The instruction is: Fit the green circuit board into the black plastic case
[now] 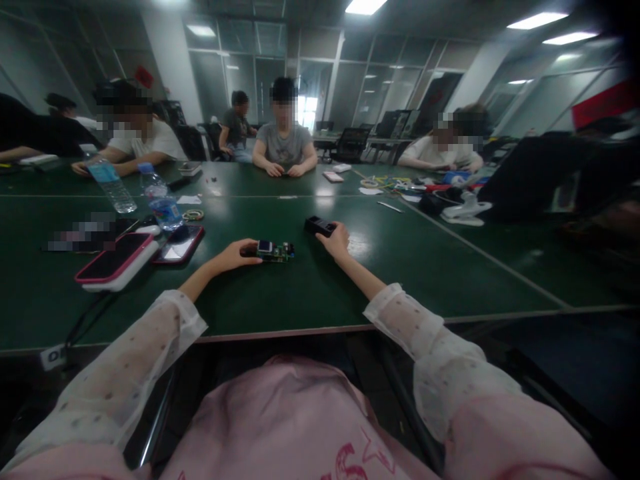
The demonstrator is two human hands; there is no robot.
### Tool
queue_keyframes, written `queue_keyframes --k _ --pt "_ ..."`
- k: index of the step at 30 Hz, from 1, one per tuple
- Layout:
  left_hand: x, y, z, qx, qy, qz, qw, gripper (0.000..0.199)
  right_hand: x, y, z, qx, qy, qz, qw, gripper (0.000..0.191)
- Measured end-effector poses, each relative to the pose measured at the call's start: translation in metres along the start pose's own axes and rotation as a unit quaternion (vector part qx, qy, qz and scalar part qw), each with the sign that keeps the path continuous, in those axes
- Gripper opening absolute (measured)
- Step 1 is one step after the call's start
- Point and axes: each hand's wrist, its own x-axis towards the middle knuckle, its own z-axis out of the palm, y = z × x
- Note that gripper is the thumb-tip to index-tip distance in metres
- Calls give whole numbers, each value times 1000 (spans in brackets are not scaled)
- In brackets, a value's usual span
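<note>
Between the thumb and fingers of my left hand (239, 255) is a green circuit board (275, 252) with a small square screen on it, held just over the green table (280, 300). My right hand (337, 241) grips a black rectangular case (319, 226) a short way to the right and slightly farther off. Board and case are apart, with bare tabletop between them. Fingers of the right hand partly cover the near end of the case.
Left of my hands lie a phone on a white block (117, 260), another phone (180, 243) and two water bottles (163, 203), (111, 180). Cables and tape (387, 182) lie at the back right, near a white clip stand (466, 210). Several people sit across the table.
</note>
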Motion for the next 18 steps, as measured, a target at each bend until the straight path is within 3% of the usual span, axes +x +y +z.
queue_keyframes --k 18 --pt "-1 4 -1 7 -3 -5 1000 55 3 4 3 -3 -11 -11 1000 52"
